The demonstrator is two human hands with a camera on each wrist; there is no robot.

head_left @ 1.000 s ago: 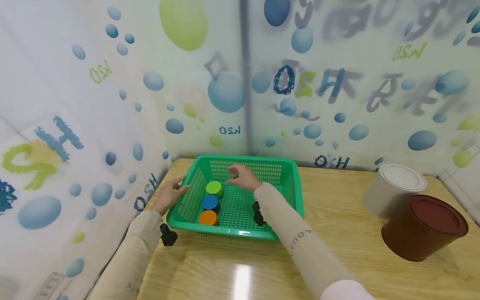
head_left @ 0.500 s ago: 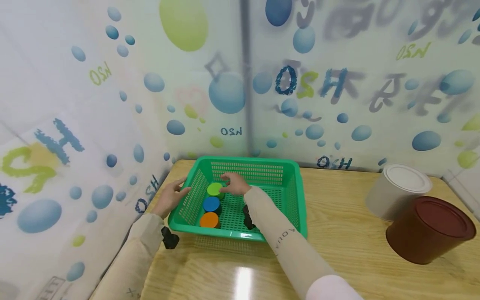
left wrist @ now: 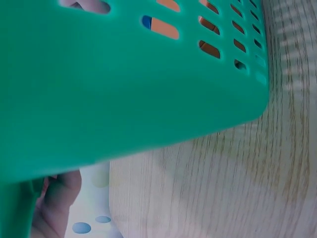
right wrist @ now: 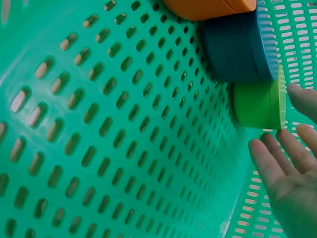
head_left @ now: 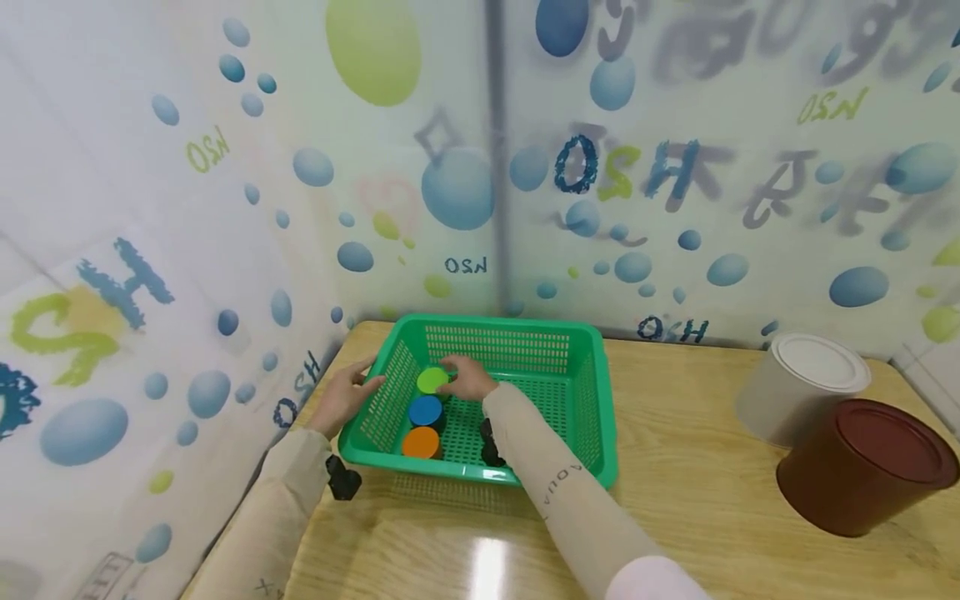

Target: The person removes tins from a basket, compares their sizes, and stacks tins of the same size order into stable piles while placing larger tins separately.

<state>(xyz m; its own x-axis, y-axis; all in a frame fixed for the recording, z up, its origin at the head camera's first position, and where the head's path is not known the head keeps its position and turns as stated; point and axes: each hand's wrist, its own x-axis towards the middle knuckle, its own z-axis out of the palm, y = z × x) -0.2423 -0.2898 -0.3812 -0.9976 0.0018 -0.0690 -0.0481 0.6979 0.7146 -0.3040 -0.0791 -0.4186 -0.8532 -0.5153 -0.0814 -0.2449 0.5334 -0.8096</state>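
Both sleeves reaching forward over tabletop (head_left: pixel 675 517) toward green basket (head_left: pixel 592 417).

Left hand (head_left: pixel 341 398) gripping basket's left rim, fingers hooking over edge, likely steadying it against pull from inside.

Three tubs sitting in row along left inner wall: orange tub (head_left: pixel 420 442) nearest, blue tub (head_left: pixel 425 410) touching it, green tub (head_left: pixel 432 381) farthest.

Right hand (head_left: pixel 467 380) inside basket, fingers closing round green tub (right wrist: pixel 257 105); fingertips (right wrist: pixel 262 153) just reaching tub's edge, hold not firm.

Farther right, well apart: brown bucket (head_left: pixel 862 467), white bucket (head_left: pixel 802 387) behind it, lids on.
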